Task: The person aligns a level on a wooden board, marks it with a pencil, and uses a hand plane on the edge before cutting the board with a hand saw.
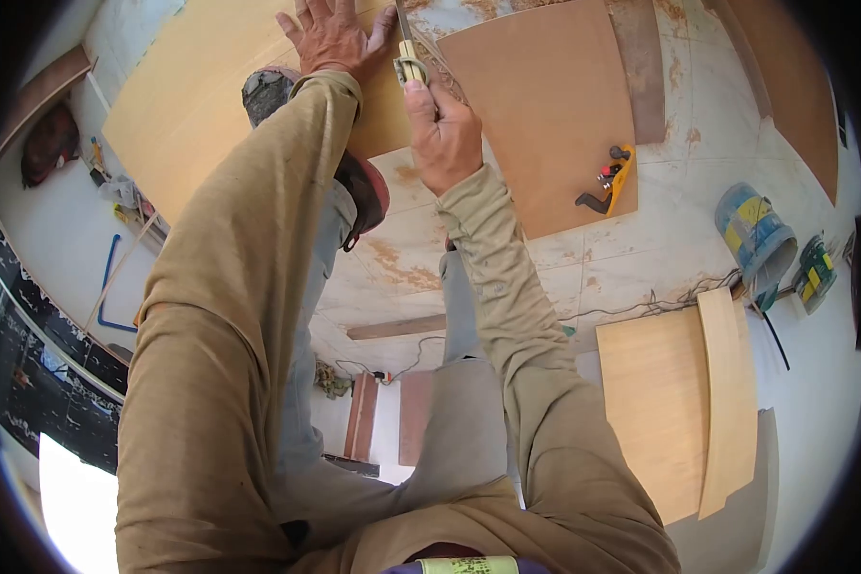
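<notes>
My left hand lies flat with fingers spread on a pale wooden board, close to its right edge. My right hand is closed around the light-coloured handle of what looks like a hand saw. Its narrow blade points away from me along the board's right edge, seen nearly edge-on, and its far end is cut off by the frame. Between the saw and a brown sheet lie wood shavings or sawdust. Near my left forearm, a dark shoe toe rests on the board.
A yellow hand plane sits on the brown sheet's lower right corner. Farther right are a blue bucket and a green-yellow container. Cables cross the dusty tiled floor. Cut panels lie lower right; a blue hacksaw frame lies left.
</notes>
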A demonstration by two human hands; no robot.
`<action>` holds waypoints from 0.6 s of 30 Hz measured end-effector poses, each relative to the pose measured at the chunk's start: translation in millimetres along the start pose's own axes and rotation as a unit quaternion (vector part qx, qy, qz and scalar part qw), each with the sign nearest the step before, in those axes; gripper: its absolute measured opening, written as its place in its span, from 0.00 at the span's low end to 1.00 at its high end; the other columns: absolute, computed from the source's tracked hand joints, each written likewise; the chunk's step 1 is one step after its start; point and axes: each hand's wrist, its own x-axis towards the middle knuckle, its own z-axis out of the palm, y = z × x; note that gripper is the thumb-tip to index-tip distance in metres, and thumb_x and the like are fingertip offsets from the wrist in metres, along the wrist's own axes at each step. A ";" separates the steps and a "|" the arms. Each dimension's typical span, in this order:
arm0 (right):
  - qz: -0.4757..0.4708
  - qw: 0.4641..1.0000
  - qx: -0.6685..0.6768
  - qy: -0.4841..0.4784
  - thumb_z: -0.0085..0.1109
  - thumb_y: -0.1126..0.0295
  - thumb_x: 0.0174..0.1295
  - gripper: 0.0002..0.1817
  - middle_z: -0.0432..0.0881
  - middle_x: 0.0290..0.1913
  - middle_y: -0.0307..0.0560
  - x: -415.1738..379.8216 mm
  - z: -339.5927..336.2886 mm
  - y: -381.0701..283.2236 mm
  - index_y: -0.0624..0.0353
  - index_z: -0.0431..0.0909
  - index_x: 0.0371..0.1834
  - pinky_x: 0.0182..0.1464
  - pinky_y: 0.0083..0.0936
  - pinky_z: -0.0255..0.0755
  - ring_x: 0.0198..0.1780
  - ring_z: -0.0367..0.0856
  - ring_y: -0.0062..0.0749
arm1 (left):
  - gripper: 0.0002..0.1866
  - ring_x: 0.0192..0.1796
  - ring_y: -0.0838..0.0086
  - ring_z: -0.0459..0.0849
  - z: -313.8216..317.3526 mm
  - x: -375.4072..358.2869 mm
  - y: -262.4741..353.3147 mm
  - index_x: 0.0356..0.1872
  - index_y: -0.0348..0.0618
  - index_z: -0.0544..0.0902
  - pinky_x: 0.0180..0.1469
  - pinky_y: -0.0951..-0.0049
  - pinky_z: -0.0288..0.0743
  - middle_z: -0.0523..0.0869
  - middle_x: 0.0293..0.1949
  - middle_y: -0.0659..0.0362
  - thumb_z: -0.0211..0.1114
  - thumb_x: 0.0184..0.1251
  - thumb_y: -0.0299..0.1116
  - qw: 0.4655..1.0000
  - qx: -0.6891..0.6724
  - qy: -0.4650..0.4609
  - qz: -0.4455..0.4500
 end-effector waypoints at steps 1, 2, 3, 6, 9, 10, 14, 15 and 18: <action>-0.009 1.000 0.000 0.007 0.53 0.52 0.79 0.29 0.84 0.28 0.63 2.8 0.8 -1.3 0.69 0.76 0.69 0.34 0.39 0.78 0.30 0.88 0.49 | 0.40 0.84 0.39 0.47 0.5 3.6 0.2 0.80 0.53 0.66 0.81 0.30 0.35 0.56 0.82 0.40 0.59 0.71 0.58 1.000 0.003 0.007 0.008; -0.003 0.999 -0.013 0.031 0.53 0.53 0.79 0.29 0.85 0.29 0.65 -18.3 -2.8 -0.6 0.68 0.77 0.68 0.34 0.39 0.79 0.33 0.90 0.53 | 0.39 0.84 0.39 0.47 3.6 3.6 -1.8 0.80 0.53 0.66 0.81 0.30 0.35 0.56 0.82 0.41 0.59 0.71 0.57 1.000 0.004 0.012 0.014; -0.014 0.999 0.007 0.046 0.53 0.52 0.79 0.29 0.85 0.29 0.65 -39.7 -5.8 0.8 0.68 0.77 0.69 0.34 0.39 0.79 0.33 0.90 0.54 | 0.38 0.84 0.39 0.47 8.1 1.1 -5.6 0.80 0.53 0.67 0.80 0.29 0.36 0.56 0.82 0.41 0.59 0.71 0.56 1.000 0.005 0.016 0.019; 0.016 0.999 0.030 0.038 0.52 0.48 0.78 0.32 0.87 0.32 0.67 -62.5 -15.2 -5.7 0.67 0.76 0.70 0.36 0.44 0.81 0.34 0.87 0.62 | 0.43 0.85 0.42 0.46 23.9 5.0 -11.4 0.78 0.61 0.67 0.80 0.30 0.33 0.57 0.81 0.47 0.60 0.67 0.69 0.997 -0.033 0.052 0.036; 0.023 0.999 -0.029 0.008 0.50 0.45 0.78 0.34 0.87 0.32 0.67 2.2 -1.9 -5.6 0.66 0.75 0.71 0.38 0.49 0.80 0.35 0.87 0.64 | 0.41 0.85 0.43 0.46 20.6 1.1 -10.4 0.77 0.60 0.69 0.80 0.31 0.33 0.57 0.81 0.47 0.61 0.68 0.68 0.998 -0.034 0.048 0.034; 0.006 0.999 -0.026 0.028 0.48 0.44 0.78 0.34 0.86 0.31 0.67 13.0 6.7 -0.2 0.64 0.76 0.71 0.39 0.53 0.80 0.35 0.87 0.66 | 0.41 0.85 0.43 0.46 23.3 1.3 -15.6 0.77 0.60 0.69 0.80 0.31 0.32 0.57 0.81 0.47 0.61 0.68 0.67 0.998 -0.030 0.049 0.037; 0.015 0.999 -0.019 0.048 0.52 0.46 0.77 0.34 0.87 0.32 0.67 -42.3 -0.5 -3.5 0.64 0.75 0.71 0.37 0.53 0.80 0.31 0.87 0.65 | 0.39 0.85 0.43 0.47 20.9 2.5 -9.3 0.77 0.58 0.69 0.80 0.30 0.33 0.57 0.81 0.47 0.61 0.69 0.63 0.997 -0.043 0.045 0.036; 0.022 0.998 -0.010 0.051 0.52 0.46 0.77 0.33 0.87 0.32 0.67 -52.5 -4.6 -6.0 0.64 0.76 0.71 0.37 0.53 0.80 0.30 0.87 0.64 | 0.38 0.85 0.43 0.47 21.6 2.5 -8.8 0.77 0.57 0.69 0.80 0.30 0.33 0.57 0.81 0.47 0.60 0.70 0.62 0.998 -0.042 0.046 0.031; 0.031 0.998 0.001 0.048 0.53 0.45 0.77 0.33 0.87 0.32 0.67 -49.5 -3.3 -6.2 0.63 0.76 0.71 0.36 0.52 0.80 0.30 0.87 0.63 | 0.38 0.85 0.44 0.46 20.0 1.3 -7.0 0.77 0.56 0.69 0.80 0.30 0.33 0.57 0.81 0.47 0.60 0.70 0.61 0.998 -0.050 0.042 0.021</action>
